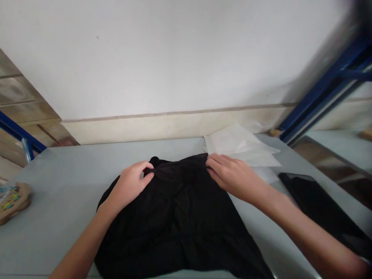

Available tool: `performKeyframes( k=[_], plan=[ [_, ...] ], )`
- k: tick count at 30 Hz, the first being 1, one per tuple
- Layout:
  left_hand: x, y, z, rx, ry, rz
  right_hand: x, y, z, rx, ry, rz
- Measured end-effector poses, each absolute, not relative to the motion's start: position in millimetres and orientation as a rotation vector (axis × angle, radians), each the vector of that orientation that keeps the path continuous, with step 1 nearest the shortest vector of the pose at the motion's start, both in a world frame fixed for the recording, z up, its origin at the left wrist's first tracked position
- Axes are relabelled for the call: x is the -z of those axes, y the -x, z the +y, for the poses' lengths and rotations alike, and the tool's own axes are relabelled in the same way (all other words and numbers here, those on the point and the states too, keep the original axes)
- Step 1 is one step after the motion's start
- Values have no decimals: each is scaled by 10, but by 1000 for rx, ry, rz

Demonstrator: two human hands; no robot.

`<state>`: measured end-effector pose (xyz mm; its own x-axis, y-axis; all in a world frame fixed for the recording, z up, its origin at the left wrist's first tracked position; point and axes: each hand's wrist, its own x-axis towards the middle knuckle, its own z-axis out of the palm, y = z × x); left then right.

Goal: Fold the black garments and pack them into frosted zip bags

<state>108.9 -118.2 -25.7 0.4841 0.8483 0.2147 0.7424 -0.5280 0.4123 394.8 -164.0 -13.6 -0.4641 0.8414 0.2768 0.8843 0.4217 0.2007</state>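
A black garment [185, 216] lies spread on the grey-blue table [64, 182], its lower edge reaching the table's front edge. I cannot tell what kind of garment it is. My left hand [134, 180] pinches its upper edge at the left, thumb and fingers closed on the cloth. At the upper right corner, my right hand [228, 170] grips the same edge with curled fingers. Between the two hands the top edge runs nearly straight, with soft creases below it.
Clear plastic bags [237, 142] lie behind my right hand. A black flat object [324, 210], perhaps a phone, rests at the right. On the left sits a tan container [21, 197] with colourful packets. Blue metal posts [316, 92] flank the table, with a white wall [180, 50] behind.
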Motion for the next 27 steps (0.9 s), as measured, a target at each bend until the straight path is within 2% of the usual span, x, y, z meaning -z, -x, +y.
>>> performKeyframes(
  k=[10, 18, 27],
  plan=[
    [477, -786, -1652, -431, -2876, 962, 520, -4286, -2096, 414, 1302, -2675],
    [240, -1102, -1638, -530, -2832, 1101, 269, -3977, -2164, 395, 1417, -2528],
    [737, -1429, -1507, -351, -2817, 1094, 850, -3696, -1849, 269, 1473, -2562]
  ],
)
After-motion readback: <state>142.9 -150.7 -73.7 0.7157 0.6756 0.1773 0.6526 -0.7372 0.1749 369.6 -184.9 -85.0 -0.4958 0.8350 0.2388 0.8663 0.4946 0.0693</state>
